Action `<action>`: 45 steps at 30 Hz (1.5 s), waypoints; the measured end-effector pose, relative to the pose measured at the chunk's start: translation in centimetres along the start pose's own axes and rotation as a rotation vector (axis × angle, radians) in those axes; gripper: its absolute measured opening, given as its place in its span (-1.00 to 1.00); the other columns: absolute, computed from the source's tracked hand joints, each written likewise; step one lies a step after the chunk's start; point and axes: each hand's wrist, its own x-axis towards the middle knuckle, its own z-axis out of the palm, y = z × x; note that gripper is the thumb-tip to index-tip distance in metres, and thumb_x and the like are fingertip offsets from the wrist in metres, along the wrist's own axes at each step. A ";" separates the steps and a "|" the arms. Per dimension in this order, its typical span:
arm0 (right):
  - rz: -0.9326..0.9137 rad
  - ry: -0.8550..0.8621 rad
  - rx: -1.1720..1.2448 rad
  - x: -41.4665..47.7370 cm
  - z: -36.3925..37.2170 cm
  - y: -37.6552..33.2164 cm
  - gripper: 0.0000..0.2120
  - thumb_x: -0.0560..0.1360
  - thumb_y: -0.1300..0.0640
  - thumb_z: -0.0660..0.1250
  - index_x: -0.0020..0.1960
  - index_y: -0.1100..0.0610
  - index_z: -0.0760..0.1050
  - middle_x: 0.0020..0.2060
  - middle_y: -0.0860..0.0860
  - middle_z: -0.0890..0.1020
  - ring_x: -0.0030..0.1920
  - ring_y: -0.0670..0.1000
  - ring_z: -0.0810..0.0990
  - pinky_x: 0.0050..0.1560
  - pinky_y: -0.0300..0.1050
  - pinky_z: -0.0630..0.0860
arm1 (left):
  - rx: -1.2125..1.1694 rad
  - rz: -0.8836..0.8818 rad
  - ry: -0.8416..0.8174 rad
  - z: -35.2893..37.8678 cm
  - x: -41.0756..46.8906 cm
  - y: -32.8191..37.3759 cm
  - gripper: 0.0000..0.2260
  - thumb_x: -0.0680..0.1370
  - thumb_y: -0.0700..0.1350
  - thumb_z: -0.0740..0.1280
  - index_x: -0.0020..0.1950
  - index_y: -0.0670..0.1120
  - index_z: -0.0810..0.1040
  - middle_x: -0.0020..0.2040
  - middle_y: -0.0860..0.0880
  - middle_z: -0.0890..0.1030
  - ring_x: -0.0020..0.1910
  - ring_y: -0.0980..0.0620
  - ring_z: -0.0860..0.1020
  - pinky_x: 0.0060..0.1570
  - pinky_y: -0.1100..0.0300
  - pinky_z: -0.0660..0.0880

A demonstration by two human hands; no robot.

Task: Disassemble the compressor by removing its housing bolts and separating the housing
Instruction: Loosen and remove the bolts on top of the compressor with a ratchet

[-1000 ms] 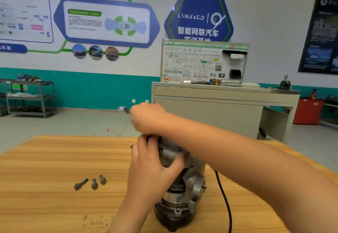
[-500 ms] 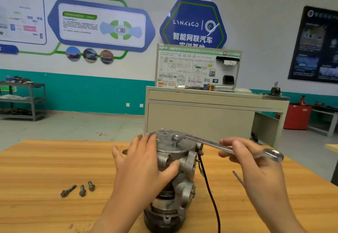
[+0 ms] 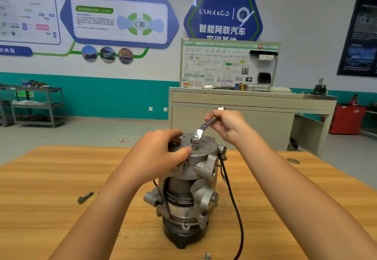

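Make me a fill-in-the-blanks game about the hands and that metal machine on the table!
The right hand holds a silver ____ by its handle.
Its ring end sits on a bolt on ____ of the compressor.
The left hand holds the compressor while a loose bolt lies on the ____ table.
Missing words: wrench, top, wooden.

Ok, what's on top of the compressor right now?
A raised bolt with the wrench ring on its head, plus open holes. The left hand covers the top's left part.
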 end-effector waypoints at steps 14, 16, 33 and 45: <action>-0.036 0.036 0.194 0.1 0.8 -0.8 -0.88 0.57 0.39 0.07 -0.11 0.28 0.30 -0.29 0.22 0.54 -0.44 0.07 0.60 -0.55 -0.24 0.50 | -0.246 0.045 0.086 1.3 1.7 0.8 -0.71 0.45 -0.05 0.43 0.17 0.00 0.60 -0.20 0.22 0.57 -0.14 0.31 0.55 -0.20 0.48 0.43; -0.037 0.046 0.204 0.1 0.9 -1.0 -0.87 0.57 0.39 0.06 -0.13 0.27 0.30 -0.29 0.22 0.54 -0.50 0.07 0.60 -0.56 -0.24 0.49 | -0.360 0.027 0.091 1.6 1.8 0.6 -0.71 0.43 -0.09 0.46 0.14 -0.02 0.61 -0.21 0.22 0.59 -0.18 0.35 0.56 -0.18 0.49 0.48; -0.947 0.316 -0.922 -5.5 -8.7 -1.1 -0.92 0.57 0.13 0.20 0.02 0.02 0.45 -0.13 -0.17 0.56 -0.19 -0.14 0.49 -0.15 -0.13 0.41 | -0.225 -0.164 0.449 -5.6 -0.6 -13.2 -0.86 0.46 -0.25 0.41 0.02 -0.17 0.63 -0.18 0.02 0.63 -0.27 0.27 0.59 -0.21 0.52 0.47; -0.840 0.029 -1.534 -8.6 -16.8 4.0 -0.80 0.27 0.33 0.49 -0.16 0.12 0.63 -0.33 -0.15 0.50 -0.27 -0.08 0.47 -0.35 -0.22 0.36 | 0.099 -0.497 0.180 2.8 -8.8 -28.9 -0.89 0.45 -0.30 0.40 -0.10 -0.12 0.61 -0.10 -0.11 0.66 -0.07 -0.09 0.59 -0.13 0.14 0.43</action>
